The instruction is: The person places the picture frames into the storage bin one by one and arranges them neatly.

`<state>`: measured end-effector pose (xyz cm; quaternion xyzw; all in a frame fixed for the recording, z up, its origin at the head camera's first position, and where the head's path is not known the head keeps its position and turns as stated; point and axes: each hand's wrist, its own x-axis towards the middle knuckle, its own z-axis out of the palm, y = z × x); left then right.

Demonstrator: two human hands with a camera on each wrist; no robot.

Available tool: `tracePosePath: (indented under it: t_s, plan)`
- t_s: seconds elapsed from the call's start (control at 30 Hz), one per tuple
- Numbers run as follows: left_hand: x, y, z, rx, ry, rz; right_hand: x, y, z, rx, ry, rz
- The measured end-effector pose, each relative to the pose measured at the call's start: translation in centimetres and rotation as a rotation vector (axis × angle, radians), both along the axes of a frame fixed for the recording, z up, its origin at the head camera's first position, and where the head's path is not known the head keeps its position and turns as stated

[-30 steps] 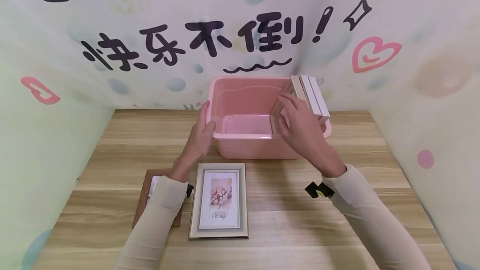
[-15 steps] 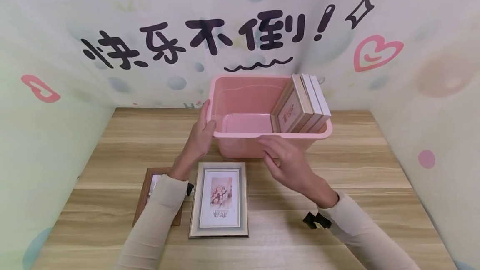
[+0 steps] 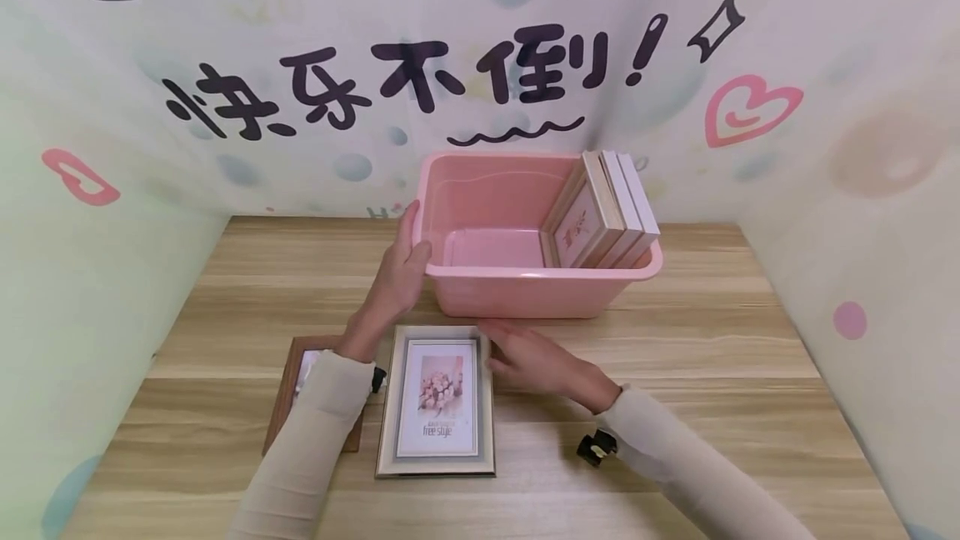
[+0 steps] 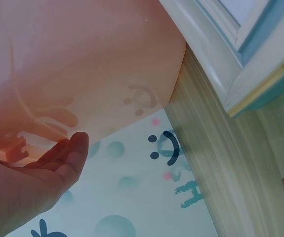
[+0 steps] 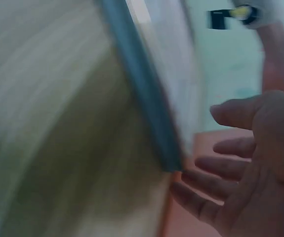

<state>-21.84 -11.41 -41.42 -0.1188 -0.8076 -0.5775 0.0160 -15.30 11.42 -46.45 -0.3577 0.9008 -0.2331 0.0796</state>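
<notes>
My left hand (image 3: 395,277) grips the left rim of the pink plastic bin (image 3: 517,294), and in the left wrist view its fingers curl at the bin's wall. My right hand (image 3: 543,367) is at the top right corner of the silver picture frame (image 3: 486,440), which lies flat with a flower photo facing up. Fingers and thumb stand apart in the right wrist view, with nothing held; whether they touch the frame's edge I cannot tell. Several picture frames (image 3: 611,207) lean side by side at the bin's right end.
A brown wooden picture frame (image 3: 281,407) lies left of the silver one, partly under my left forearm. Both lie on the wood-grain table (image 3: 675,457). A printed wall cloth (image 3: 322,182) hangs close behind the bin.
My right hand has left the frames in the bin, moved out over the front rim and come down left to the silver picture frame. My left hand stays on the bin.
</notes>
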Motion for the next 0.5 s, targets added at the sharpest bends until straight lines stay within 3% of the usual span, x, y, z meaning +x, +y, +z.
tracePosePath:
  t_s: [0.13, 0.33, 0.5]
  plan:
    - [0.0, 0.0, -0.1, 0.002, -0.013, 0.0, -0.1, -0.8, -1.4, 0.04, -0.028, -0.021]
    - [-0.1, 0.0, -0.2, -0.005, -0.014, 0.013, 0.3, -1.4, -1.5, 0.079, -0.052, -0.048]
    - [-0.2, 0.0, -0.2, -0.006, -0.007, 0.016, 0.4, -1.9, -1.9, 0.101, 0.005, -0.11]
